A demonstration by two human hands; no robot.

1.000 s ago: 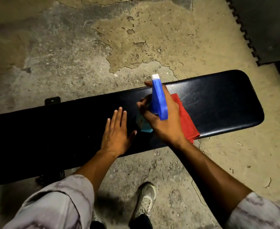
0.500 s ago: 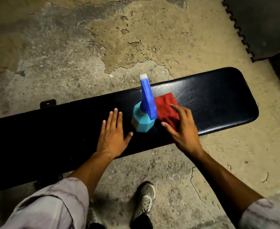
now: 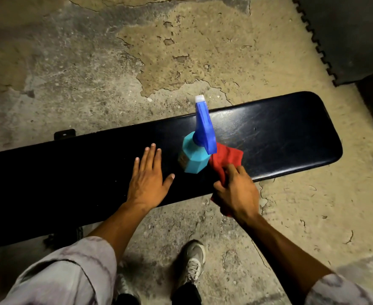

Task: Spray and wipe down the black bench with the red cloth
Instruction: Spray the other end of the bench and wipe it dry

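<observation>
The black bench (image 3: 280, 137) runs across the view from left to right. A teal spray bottle (image 3: 195, 157) with a blue trigger head stands upright on its middle, with no hand on it. My left hand (image 3: 148, 179) lies flat on the bench pad just left of the bottle, fingers spread. My right hand (image 3: 238, 192) is at the bench's near edge, fingers closed on the red cloth (image 3: 226, 158). The cloth is bunched; part lies on the pad right of the bottle and part hangs below my hand.
Cracked, patchy concrete floor (image 3: 137, 62) surrounds the bench. A dark interlocking foam mat (image 3: 346, 36) covers the back right corner. My shoe (image 3: 193, 263) stands on the floor close to the bench's near side.
My right hand let go of the spray bottle, which now stands on the bench. It then reached to the red cloth, closed on it and pulled it toward the near edge.
</observation>
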